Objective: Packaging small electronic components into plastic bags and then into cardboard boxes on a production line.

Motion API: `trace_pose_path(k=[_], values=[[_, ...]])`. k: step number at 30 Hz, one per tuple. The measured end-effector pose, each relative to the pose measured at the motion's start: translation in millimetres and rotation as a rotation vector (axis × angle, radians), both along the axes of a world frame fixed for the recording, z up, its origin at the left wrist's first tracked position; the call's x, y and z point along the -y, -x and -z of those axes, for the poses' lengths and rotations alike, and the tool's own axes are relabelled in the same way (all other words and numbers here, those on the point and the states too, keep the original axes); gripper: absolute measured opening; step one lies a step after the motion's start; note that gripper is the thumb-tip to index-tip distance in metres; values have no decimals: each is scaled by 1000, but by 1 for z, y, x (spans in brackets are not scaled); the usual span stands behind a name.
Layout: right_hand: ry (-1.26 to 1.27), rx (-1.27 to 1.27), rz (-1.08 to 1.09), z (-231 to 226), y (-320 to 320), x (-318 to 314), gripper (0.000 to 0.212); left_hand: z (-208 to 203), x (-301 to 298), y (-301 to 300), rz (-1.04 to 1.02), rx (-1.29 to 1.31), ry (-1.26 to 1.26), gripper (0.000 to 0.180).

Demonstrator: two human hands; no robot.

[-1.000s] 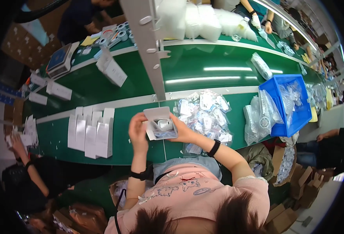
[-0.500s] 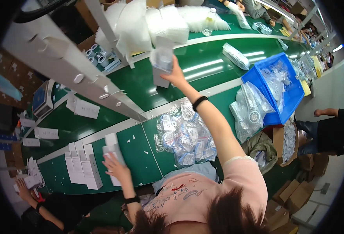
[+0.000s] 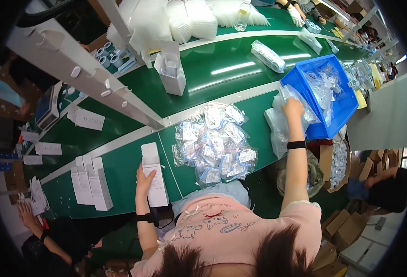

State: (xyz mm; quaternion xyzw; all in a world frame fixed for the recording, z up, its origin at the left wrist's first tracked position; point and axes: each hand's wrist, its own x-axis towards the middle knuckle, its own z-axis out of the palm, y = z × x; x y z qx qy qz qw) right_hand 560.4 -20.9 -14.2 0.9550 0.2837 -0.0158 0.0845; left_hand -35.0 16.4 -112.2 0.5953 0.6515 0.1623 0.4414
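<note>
My left hand [image 3: 144,183] grips a tall white box [image 3: 156,177] with its top flap up, the thumb across its face and the fingers at its left side. My right hand [image 3: 293,109] reaches out to the right, its fingers closed on a clear bubble-wrap bag [image 3: 277,134] in a heap against the blue bin [image 3: 321,124]. What lies inside that bag is hard to make out. Between my hands is a pile of small clear zip bags [image 3: 215,147] with white and blue contents. An open white box [image 3: 172,78] holding a wrapped item stands on the far green surface.
Several white boxes [image 3: 92,187] stand at the left, near a co-worker's hand [image 3: 25,213]. A metal post [image 3: 92,76] slants across the left side. A bubble-wrapped packet [image 3: 268,56] lies on the far surface. Below the bin are a sack [image 3: 315,173] and a carton [image 3: 326,161].
My right hand has let go of the open box on the far surface and moved right to the bubble-wrap bags. My left hand has brought its white box slightly right and now grips it.
</note>
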Motion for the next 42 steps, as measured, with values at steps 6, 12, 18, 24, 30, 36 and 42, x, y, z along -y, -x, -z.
trace_pose_path(k=[6, 12, 18, 24, 30, 36, 42], values=[[-37, 36, -77, 35, 2, 25, 74, -77, 5, -49, -103, 496, -33, 91], [-52, -16, -146, -54, 70, 16, 92, -108, 4, -77, 68, 257, -413, 100], [-1723, -1128, -404, -120, 213, -13, 89, -103, 4, -96, 164, 101, -576, 91], [-1577, -1011, -459, -63, 364, -54, 80, -79, 14, -110, -77, 280, -567, 82], [-951, -613, -1353, -77, 353, -40, 43, -61, 20, -103, -155, 342, -735, 79], [-1070, -1076, -928, -7, 296, -88, 36, -56, 21, -90, -109, 431, -910, 83], [-78, -570, -944, 81, 268, -114, 29, -112, 24, -86, 29, 204, -839, 59]])
